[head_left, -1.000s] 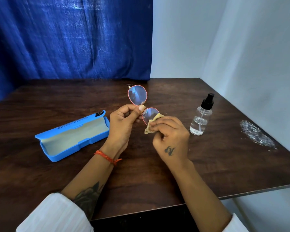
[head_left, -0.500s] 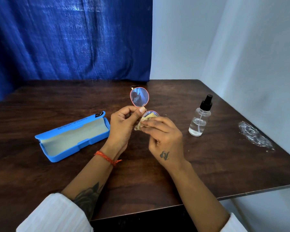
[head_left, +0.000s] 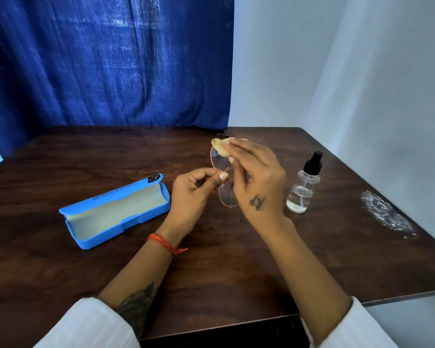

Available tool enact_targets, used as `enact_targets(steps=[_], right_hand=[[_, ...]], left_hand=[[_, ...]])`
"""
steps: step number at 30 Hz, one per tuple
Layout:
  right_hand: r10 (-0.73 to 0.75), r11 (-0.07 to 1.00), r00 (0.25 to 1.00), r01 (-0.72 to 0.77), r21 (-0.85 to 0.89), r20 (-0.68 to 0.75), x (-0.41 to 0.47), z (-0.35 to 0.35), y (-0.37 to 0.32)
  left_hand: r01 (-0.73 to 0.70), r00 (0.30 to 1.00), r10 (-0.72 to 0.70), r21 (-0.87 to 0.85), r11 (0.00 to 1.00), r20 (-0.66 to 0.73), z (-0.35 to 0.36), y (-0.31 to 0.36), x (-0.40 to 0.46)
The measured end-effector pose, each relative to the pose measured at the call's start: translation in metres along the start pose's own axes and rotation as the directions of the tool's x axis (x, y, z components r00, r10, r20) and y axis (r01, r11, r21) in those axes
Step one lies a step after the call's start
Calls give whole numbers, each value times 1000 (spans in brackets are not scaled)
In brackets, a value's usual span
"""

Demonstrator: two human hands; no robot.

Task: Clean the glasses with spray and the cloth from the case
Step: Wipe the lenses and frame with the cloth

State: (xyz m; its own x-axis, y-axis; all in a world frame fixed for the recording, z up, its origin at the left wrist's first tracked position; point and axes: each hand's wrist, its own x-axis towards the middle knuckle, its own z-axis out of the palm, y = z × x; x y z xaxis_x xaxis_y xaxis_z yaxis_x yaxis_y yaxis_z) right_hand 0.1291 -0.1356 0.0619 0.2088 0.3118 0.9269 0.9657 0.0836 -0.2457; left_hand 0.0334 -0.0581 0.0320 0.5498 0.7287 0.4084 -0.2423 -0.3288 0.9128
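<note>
**Cloth on the far lens, glasses held above the tabletop**

The left hand (head_left: 191,194) pinches the glasses (head_left: 222,179) at the bridge, its grip closed between thumb and forefinger, holding the pink-rimmed frame up above the tabletop (head_left: 236,259) with one lens toward 12 o'clock and the other toward 6 o'clock. The right hand (head_left: 256,182) has its grip clamped on the small yellow cloth (head_left: 221,148), which is pressed against the top edge of the far lens; the back of this hand covers part of the near lens. The glasses sit near the middle of the tabletop's far half, not touching the wood.

At 9 o'clock from the hands lies the blue case (head_left: 116,212), lid open, its pale lining showing, flat on the tabletop. At 3 o'clock, just beside the right hand, the clear spray bottle (head_left: 303,187) stands upright with its black nozzle on top and a little liquid at the bottom. Farther toward 3 o'clock a whitish smear (head_left: 384,213) marks the wood.
</note>
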Motion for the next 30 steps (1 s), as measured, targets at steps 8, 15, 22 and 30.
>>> enact_targets(steps=[8,15,22,30], right_hand=[[-102,994,992,99,50,72,-18,11,8],[-62,998,997,62,-9,-37,-21,6,21],[-51,998,996,54,-40,69,-16,14,12],[-132,988,990,127,92,45,-26,7,24]], left_hand=[[-35,999,36,90,995,-17,-2,-7,1],[-29,999,27,98,995,19,1,-6,2],[-68,996,59,149,987,65,0,-9,1],[-19,1000,18,145,989,4,0,-11,2]])
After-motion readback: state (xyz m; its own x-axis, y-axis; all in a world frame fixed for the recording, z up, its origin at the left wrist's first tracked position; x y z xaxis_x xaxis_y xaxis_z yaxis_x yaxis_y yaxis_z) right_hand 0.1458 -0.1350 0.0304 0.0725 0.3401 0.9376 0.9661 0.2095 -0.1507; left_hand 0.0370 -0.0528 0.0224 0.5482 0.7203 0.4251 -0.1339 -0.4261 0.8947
